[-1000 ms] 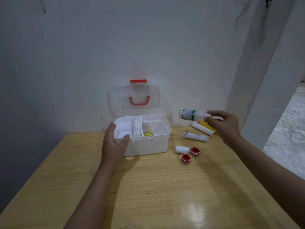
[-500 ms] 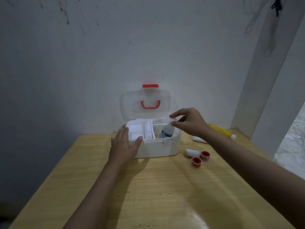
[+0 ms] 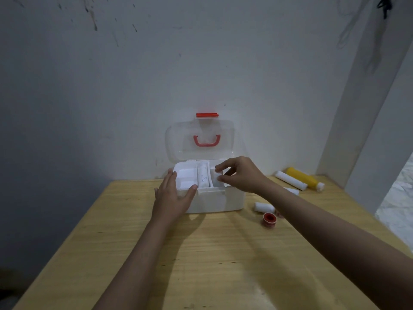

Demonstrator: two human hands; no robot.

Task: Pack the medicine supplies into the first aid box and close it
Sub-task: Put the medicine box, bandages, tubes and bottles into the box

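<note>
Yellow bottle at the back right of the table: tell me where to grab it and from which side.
Grip the yellow bottle around the middle of its body, coming down from above with the right hand. It lies on its side, white cap toward the table's right edge, and a white roll lies close along its left, so a top grasp across its width looks easiest.

The white plastic first aid box [image 3: 210,199] sits on the wooden table [image 3: 201,253] against the wall, lid [image 3: 199,139] upright behind, with gauze rolls [image 3: 263,206], a red tape spool [image 3: 269,219] and a yellow bottle [image 3: 304,178] to its right.
</note>
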